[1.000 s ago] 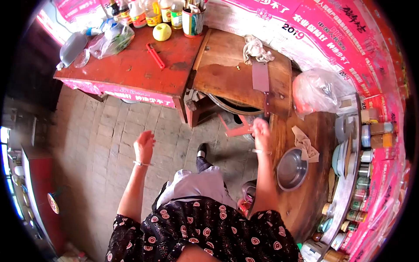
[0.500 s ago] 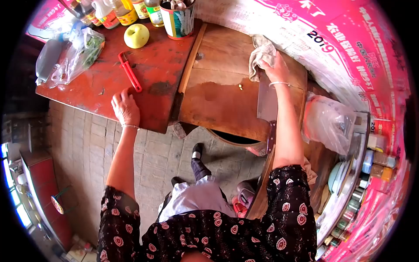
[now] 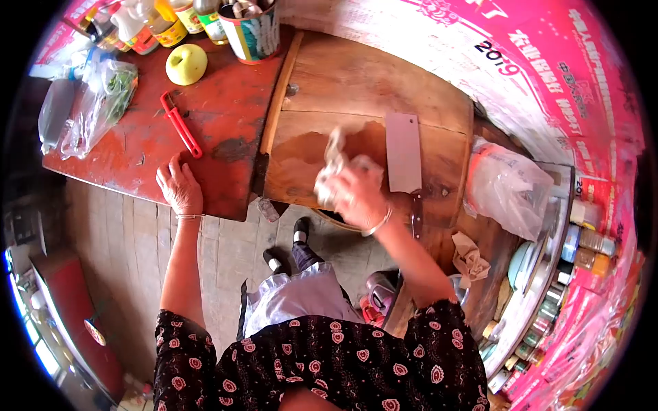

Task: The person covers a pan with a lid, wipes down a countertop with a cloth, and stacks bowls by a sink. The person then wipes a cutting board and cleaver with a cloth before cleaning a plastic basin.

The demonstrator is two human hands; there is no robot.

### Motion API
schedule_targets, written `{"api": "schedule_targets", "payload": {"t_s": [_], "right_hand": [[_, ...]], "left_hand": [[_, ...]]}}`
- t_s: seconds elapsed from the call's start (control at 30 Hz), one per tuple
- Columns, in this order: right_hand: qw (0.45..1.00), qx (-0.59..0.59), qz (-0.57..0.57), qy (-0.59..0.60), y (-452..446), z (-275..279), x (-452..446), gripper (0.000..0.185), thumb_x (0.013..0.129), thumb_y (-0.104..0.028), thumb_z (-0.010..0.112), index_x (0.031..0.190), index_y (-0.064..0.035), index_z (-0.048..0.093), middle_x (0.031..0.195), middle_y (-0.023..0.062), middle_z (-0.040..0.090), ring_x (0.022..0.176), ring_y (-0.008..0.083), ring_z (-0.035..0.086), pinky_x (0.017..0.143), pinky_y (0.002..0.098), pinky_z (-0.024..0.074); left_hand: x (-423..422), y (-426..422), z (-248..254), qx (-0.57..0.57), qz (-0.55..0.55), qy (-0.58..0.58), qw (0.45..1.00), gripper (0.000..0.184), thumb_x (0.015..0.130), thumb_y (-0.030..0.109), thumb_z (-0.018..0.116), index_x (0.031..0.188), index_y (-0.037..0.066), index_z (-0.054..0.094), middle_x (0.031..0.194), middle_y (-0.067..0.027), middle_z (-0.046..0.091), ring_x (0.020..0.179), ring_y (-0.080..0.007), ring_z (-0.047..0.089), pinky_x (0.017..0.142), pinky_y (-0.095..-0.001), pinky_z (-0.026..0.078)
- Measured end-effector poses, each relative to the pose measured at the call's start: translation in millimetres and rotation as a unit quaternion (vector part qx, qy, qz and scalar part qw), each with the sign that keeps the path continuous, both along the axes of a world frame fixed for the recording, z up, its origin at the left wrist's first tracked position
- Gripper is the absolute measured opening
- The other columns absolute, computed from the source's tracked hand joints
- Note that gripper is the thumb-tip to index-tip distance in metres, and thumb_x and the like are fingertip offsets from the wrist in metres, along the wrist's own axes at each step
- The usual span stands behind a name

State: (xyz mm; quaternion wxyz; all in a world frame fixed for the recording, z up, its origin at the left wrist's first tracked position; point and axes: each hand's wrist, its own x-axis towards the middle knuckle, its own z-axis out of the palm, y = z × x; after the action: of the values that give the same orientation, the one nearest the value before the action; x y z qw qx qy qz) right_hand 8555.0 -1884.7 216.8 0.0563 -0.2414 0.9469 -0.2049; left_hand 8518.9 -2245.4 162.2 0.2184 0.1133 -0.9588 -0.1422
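Note:
My right hand (image 3: pixel 356 196) is closed on a crumpled pale cloth (image 3: pixel 332 168), blurred by motion, over the front part of the wooden board (image 3: pixel 370 72). A dark damp patch shows on the wood around the cloth. Just right of that hand, a cleaver (image 3: pixel 403 152) lies flat, its dark handle (image 3: pixel 417 216) reaching past the board's front edge. My left hand (image 3: pixel 179 186) rests on the near edge of the red table (image 3: pixel 229 113), fingers laid on the surface and holding nothing. Beyond its fingertips lies a red-handled peeler (image 3: pixel 181 127).
A yellow-green apple (image 3: pixel 186 64), several sauce bottles (image 3: pixel 164 27) and a utensil-filled tub (image 3: pixel 248 34) stand at the back. Plastic bags (image 3: pixel 103 103) sit at far left. Right of the board are another plastic bag (image 3: pixel 510 188) and crumpled brown paper (image 3: pixel 469 259).
My right hand has swept the cloth from the board's far right toward its front left. The cleaver is now uncovered, and the small yellow bits are out of sight. My left hand stays on the table.

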Motion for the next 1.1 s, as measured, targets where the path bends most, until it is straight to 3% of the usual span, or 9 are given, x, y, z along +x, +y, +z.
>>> {"api": "schedule_targets", "payload": {"t_s": [0.07, 0.23, 0.3, 0.43, 0.7, 0.8, 0.9, 1.0, 1.1], "right_hand": [[0.985, -0.149, 0.034, -0.076, -1, 7, 34, 0.031, 0.062, -0.014, 0.065, 0.093, -0.0161, 0.064, 0.104, 0.0053, 0.06, 0.091, 0.0229, 0.053, 0.081, 0.0387, 0.0392], [0.797, -0.438, -0.348, -0.228, 52, 51, 59, 0.017, 0.072, -0.01, 0.065, 0.086, -0.0026, 0.061, 0.074, 0.0102, 0.06, 0.068, 0.0166, 0.058, 0.063, 0.0284, 0.0471], [0.909, -0.136, -0.386, -0.076, 86, 57, 71, 0.022, 0.07, -0.015, 0.062, 0.087, -0.002, 0.059, 0.082, 0.0137, 0.061, 0.075, 0.0266, 0.059, 0.069, 0.036, 0.0483], [0.878, 0.18, -0.438, -0.075, 94, 34, 96, 0.039, 0.065, -0.022, 0.061, 0.097, -0.0012, 0.053, 0.088, 0.0179, 0.061, 0.096, 0.038, 0.052, 0.074, 0.0453, 0.0463], [0.865, 0.055, -0.46, -0.191, 70, 36, 100, 0.036, 0.059, -0.025, 0.064, 0.082, 0.0029, 0.058, 0.078, 0.023, 0.062, 0.076, 0.0384, 0.06, 0.068, 0.0412, 0.0484], [0.85, -0.059, -0.458, -0.252, 51, 41, 118, 0.039, 0.056, -0.026, 0.067, 0.081, 0.0043, 0.062, 0.076, 0.0233, 0.062, 0.072, 0.0335, 0.062, 0.064, 0.0381, 0.0476], [0.845, -0.201, -0.453, -0.201, 19, 31, 147, 0.037, 0.059, -0.026, 0.066, 0.081, 0.0032, 0.062, 0.078, 0.0206, 0.063, 0.075, 0.0305, 0.063, 0.067, 0.0368, 0.0476], [0.805, -0.257, -0.457, -0.279, -13, 50, 156, 0.048, 0.061, -0.028, 0.067, 0.097, 0.0033, 0.059, 0.087, 0.0216, 0.063, 0.082, 0.0293, 0.062, 0.072, 0.0348, 0.047], [0.76, -0.387, -0.41, -0.324, -19, 47, 164, 0.042, 0.069, -0.019, 0.065, 0.103, 0.003, 0.058, 0.091, 0.0111, 0.064, 0.08, 0.0186, 0.061, 0.073, 0.031, 0.0473]], "left_hand": [[-2, -2, -3, -0.009, -0.005, 0.007, 1.0, 0.024, 0.084, 0.013, 0.052, 0.107, 0.009, 0.054, 0.101, -0.0152, 0.049, 0.096, -0.033, 0.047, 0.084, -0.0426, 0.039], [2, -4, -7, -0.032, 0.0, 0.002, 0.999, 0.025, 0.082, 0.013, 0.053, 0.107, 0.01, 0.055, 0.101, -0.015, 0.05, 0.097, -0.0332, 0.046, 0.086, -0.0429, 0.039], [0, -2, -4, -0.027, -0.002, -0.007, 1.0, 0.025, 0.081, 0.011, 0.054, 0.106, 0.009, 0.055, 0.102, -0.0152, 0.05, 0.098, -0.0334, 0.046, 0.086, -0.043, 0.039], [-2, -6, -10, -0.02, -0.012, 0.007, 1.0, 0.025, 0.08, 0.01, 0.055, 0.105, 0.007, 0.055, 0.103, -0.0161, 0.05, 0.098, -0.0342, 0.046, 0.086, -0.0436, 0.039], [42, 55, 21, 0.222, -0.198, 0.06, 0.953, 0.012, 0.079, 0.004, 0.055, 0.091, 0.002, 0.059, 0.079, -0.0139, 0.057, 0.072, -0.0279, 0.055, 0.066, -0.0348, 0.046], [91, 117, 36, 0.499, -0.306, -0.199, 0.786, 0.012, 0.086, 0.006, 0.052, 0.093, 0.002, 0.06, 0.08, -0.0039, 0.061, 0.072, -0.0097, 0.056, 0.062, -0.0239, 0.047], [120, 163, 33, 0.712, -0.279, -0.446, 0.465, 0.033, 0.092, 0.021, 0.048, 0.116, -0.001, 0.05, 0.105, -0.0106, 0.059, 0.09, -0.0197, 0.059, 0.077, -0.0322, 0.05], [137, 195, 14, 0.814, -0.243, -0.459, 0.261, 0.038, 0.089, 0.022, 0.05, 0.121, 0.001, 0.047, 0.114, -0.0098, 0.055, 0.104, -0.0198, 0.052, 0.093, -0.0347, 0.04], [143, 188, 21, 0.855, -0.252, -0.412, 0.191, 0.06, 0.08, 0.043, 0.059, 0.123, 0.003, 0.045, 0.12, -0.009, 0.052, 0.11, -0.0217, 0.05, 0.098, -0.0362, 0.036]]}}
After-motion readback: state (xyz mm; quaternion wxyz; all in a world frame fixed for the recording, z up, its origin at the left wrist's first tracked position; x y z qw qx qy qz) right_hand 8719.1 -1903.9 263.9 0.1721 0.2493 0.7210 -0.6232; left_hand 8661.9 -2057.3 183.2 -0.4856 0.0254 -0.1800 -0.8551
